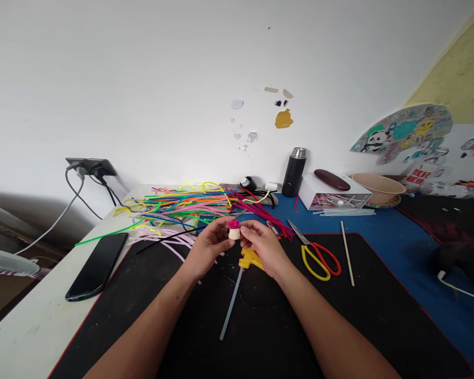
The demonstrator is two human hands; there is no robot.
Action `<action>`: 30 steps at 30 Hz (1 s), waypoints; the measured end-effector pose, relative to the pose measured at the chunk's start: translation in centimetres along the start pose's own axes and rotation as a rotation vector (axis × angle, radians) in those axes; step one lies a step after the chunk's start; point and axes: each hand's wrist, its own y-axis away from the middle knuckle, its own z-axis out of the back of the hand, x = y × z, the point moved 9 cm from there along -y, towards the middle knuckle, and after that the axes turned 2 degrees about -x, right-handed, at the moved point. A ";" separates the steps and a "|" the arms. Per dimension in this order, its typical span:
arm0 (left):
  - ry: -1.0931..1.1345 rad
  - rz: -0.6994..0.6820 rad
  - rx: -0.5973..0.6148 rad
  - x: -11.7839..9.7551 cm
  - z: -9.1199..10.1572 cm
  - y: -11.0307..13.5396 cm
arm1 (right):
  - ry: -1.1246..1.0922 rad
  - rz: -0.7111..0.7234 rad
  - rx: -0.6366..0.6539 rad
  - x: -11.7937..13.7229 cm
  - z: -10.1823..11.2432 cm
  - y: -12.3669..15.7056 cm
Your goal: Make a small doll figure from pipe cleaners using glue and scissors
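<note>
Between my fingertips, above the black mat, is a small round piece, magenta on top and cream below, which looks like coiled pipe cleaner. My left hand pinches it from the left with thumb and fingers. From the right, the fingers of my right hand close on its other side. Under my right hand lies a yellow glue gun, partly hidden by that hand. A long translucent glue stick sticks out of its back end towards me.
Many coloured pipe cleaners lie heaped behind my hands. Scissors and a thin wooden stick rest to the right. A phone lies left. Behind stand a black flask, a white box and a bowl.
</note>
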 end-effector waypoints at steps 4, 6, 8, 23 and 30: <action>0.008 -0.003 0.003 0.0 -0.1 0.0 | -0.010 -0.004 0.006 0.0 -0.1 0.0; 0.009 -0.006 0.003 0.0 -0.1 0.0 | -0.015 -0.007 0.008 -0.1 -0.1 0.0; 0.011 -0.007 0.004 0.0 -0.2 0.0 | -0.023 -0.010 0.008 -0.2 -0.1 0.0; 0.007 -0.008 0.012 0.1 -0.2 -0.1 | -0.060 -0.027 0.009 -0.7 -0.1 -0.1; 0.024 -0.002 0.003 0.3 -0.1 -0.1 | -0.056 -0.027 0.012 -0.7 -0.1 -0.1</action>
